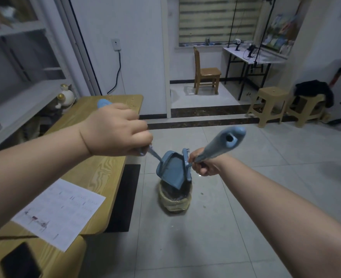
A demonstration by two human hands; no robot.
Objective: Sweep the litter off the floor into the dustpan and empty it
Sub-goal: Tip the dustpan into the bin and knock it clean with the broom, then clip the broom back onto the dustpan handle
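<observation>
My left hand (116,130) is closed around the long handle of a blue dustpan (172,169). The pan is tipped mouth down over a small round bin (174,202) lined with a yellowish bag, and its lip dips into the bin's opening. My right hand (204,164) grips the blue broom handle (221,144), whose end with a hanging hole points up toward me. The broom head (186,163) rests against the right side of the pan. A few small specks (201,193) lie on the grey tiles right of the bin.
A wooden table (97,173) with a printed sheet (59,213) and a dark phone (20,261) stands at my left, a black mat (123,197) beside it. Two plastic stools (270,105), a wooden chair (205,72) and a desk stand farther back, past a low step.
</observation>
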